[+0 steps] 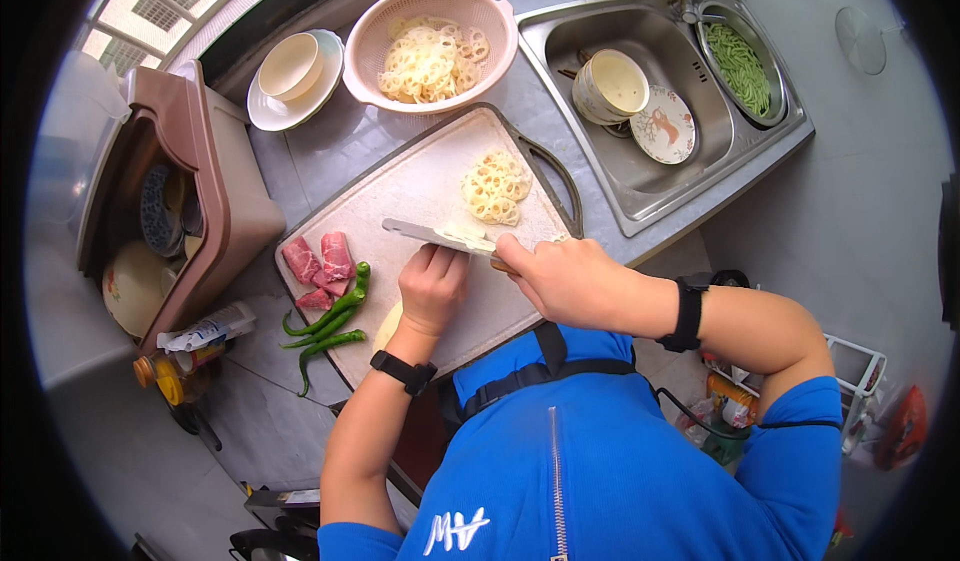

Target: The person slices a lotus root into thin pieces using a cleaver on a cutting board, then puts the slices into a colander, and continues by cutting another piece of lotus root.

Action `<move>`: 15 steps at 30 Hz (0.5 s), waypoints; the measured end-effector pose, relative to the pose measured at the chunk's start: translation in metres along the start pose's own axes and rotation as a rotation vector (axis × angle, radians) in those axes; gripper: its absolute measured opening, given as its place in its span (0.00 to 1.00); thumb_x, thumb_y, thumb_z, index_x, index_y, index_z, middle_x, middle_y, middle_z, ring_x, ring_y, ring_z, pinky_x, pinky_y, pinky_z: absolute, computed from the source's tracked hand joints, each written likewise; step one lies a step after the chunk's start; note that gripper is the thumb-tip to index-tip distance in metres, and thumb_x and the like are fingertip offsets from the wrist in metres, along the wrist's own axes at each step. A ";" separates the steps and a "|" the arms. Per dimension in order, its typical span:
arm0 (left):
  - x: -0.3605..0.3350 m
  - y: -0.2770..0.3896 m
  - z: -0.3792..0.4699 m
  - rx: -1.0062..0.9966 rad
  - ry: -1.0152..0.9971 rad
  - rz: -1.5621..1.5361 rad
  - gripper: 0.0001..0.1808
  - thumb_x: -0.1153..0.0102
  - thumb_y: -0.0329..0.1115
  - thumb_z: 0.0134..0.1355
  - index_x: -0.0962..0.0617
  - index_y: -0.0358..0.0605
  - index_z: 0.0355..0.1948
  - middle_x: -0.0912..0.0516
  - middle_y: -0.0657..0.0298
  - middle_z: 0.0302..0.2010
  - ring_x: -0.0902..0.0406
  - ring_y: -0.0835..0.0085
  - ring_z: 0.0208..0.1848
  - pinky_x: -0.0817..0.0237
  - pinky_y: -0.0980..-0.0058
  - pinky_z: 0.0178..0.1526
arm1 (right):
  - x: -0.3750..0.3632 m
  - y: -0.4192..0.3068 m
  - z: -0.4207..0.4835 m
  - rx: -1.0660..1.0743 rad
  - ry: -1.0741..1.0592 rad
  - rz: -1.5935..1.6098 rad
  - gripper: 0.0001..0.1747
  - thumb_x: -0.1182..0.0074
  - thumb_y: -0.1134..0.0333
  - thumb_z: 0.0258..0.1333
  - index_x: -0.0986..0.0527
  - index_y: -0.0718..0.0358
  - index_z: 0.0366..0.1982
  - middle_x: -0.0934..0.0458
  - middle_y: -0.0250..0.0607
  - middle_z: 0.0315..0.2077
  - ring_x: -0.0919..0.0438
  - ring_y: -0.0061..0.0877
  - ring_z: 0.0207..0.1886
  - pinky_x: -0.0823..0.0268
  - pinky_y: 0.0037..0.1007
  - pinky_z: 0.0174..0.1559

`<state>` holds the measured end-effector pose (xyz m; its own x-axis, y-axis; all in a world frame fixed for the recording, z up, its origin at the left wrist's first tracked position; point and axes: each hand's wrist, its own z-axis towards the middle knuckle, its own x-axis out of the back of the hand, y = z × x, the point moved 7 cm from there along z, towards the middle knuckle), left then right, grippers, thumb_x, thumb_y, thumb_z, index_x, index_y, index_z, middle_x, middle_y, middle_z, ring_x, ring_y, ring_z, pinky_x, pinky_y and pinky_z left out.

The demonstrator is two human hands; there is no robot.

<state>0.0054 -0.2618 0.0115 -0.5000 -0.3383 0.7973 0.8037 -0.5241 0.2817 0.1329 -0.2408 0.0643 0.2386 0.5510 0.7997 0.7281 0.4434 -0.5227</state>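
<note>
My right hand [562, 279] is closed round the wooden handle of a kitchen knife [424, 232], whose blade points left over the cutting board [420, 167]. Pale slices [466, 237] lie against the blade's far side. Just below the blade, my left hand [435, 287] has its fingers bent down at the blade's near side; what lies under them is hidden. A pile of lotus root slices [496, 186] sits near the board's handle. Pieces of raw red meat [322, 264] and several green chili peppers [337, 317] lie at the board's left end. A pale piece [388, 328] shows beside my left wrist.
Beyond the board stand a pink colander [360, 73] of lotus root slices and a bowl [291, 67] on a plate. At right, a steel sink [716, 152] holds dishes, and a strainer [784, 103] holds cut green beans. A brown bin [240, 193] with dishes stands at left.
</note>
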 end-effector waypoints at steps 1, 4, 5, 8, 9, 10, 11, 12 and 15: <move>0.001 0.000 -0.001 0.002 -0.004 -0.002 0.10 0.44 0.26 0.44 0.20 0.42 0.31 0.22 0.63 0.28 0.25 0.66 0.29 0.31 0.72 0.27 | 0.001 -0.001 -0.001 -0.002 -0.003 0.003 0.12 0.55 0.69 0.56 0.38 0.63 0.41 0.24 0.51 0.19 0.24 0.48 0.22 0.32 0.46 0.24; 0.003 0.003 0.003 0.005 0.000 0.010 0.10 0.44 0.26 0.43 0.20 0.43 0.30 0.22 0.63 0.28 0.25 0.66 0.29 0.31 0.72 0.28 | -0.005 0.002 -0.002 0.006 -0.011 0.011 0.12 0.55 0.69 0.56 0.38 0.63 0.41 0.24 0.51 0.19 0.24 0.48 0.23 0.32 0.45 0.24; 0.002 0.005 0.005 0.004 -0.020 0.007 0.09 0.44 0.26 0.43 0.20 0.43 0.29 0.22 0.63 0.29 0.25 0.66 0.29 0.31 0.72 0.28 | -0.017 0.009 0.002 -0.003 0.039 -0.026 0.12 0.55 0.69 0.56 0.38 0.63 0.42 0.24 0.51 0.19 0.23 0.48 0.23 0.31 0.45 0.25; 0.001 0.004 0.007 0.001 -0.033 0.012 0.08 0.44 0.26 0.44 0.21 0.43 0.29 0.22 0.63 0.29 0.25 0.67 0.30 0.31 0.72 0.28 | -0.024 0.017 0.012 0.019 0.110 -0.073 0.14 0.55 0.69 0.55 0.38 0.64 0.44 0.24 0.51 0.20 0.23 0.47 0.24 0.31 0.44 0.25; 0.001 0.003 0.007 0.004 -0.030 0.015 0.08 0.44 0.26 0.44 0.21 0.43 0.29 0.22 0.63 0.29 0.25 0.67 0.30 0.31 0.72 0.28 | -0.021 0.014 0.015 0.047 0.125 -0.082 0.16 0.55 0.69 0.55 0.38 0.64 0.45 0.23 0.51 0.20 0.23 0.47 0.24 0.31 0.44 0.25; 0.001 0.002 0.007 -0.006 0.002 -0.002 0.07 0.43 0.27 0.44 0.22 0.43 0.28 0.23 0.63 0.27 0.25 0.67 0.29 0.32 0.72 0.28 | -0.017 0.015 0.014 0.045 0.109 -0.023 0.17 0.54 0.69 0.55 0.39 0.65 0.47 0.23 0.51 0.20 0.23 0.47 0.23 0.31 0.44 0.25; 0.002 0.001 0.006 -0.009 0.001 -0.001 0.07 0.43 0.27 0.44 0.22 0.43 0.28 0.23 0.63 0.27 0.25 0.67 0.29 0.32 0.72 0.28 | -0.013 0.012 0.009 0.045 0.111 -0.022 0.17 0.54 0.69 0.55 0.39 0.65 0.47 0.23 0.51 0.20 0.23 0.47 0.23 0.31 0.44 0.25; 0.002 0.001 0.003 -0.012 -0.018 0.019 0.07 0.43 0.27 0.44 0.22 0.42 0.28 0.24 0.63 0.27 0.25 0.67 0.28 0.32 0.72 0.28 | -0.005 0.004 0.004 0.035 0.068 -0.022 0.17 0.54 0.69 0.55 0.38 0.64 0.46 0.23 0.51 0.19 0.23 0.46 0.23 0.31 0.44 0.24; 0.002 0.004 0.000 -0.010 -0.040 0.038 0.07 0.43 0.27 0.45 0.22 0.42 0.28 0.24 0.62 0.26 0.26 0.66 0.28 0.33 0.72 0.28 | 0.001 -0.002 -0.003 0.021 0.025 -0.029 0.15 0.55 0.69 0.55 0.38 0.64 0.44 0.24 0.50 0.18 0.23 0.46 0.22 0.31 0.44 0.24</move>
<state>0.0070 -0.2648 0.0142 -0.4554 -0.3270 0.8281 0.8186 -0.5194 0.2451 0.1331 -0.2433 0.0670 0.2335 0.5200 0.8216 0.7217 0.4736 -0.5048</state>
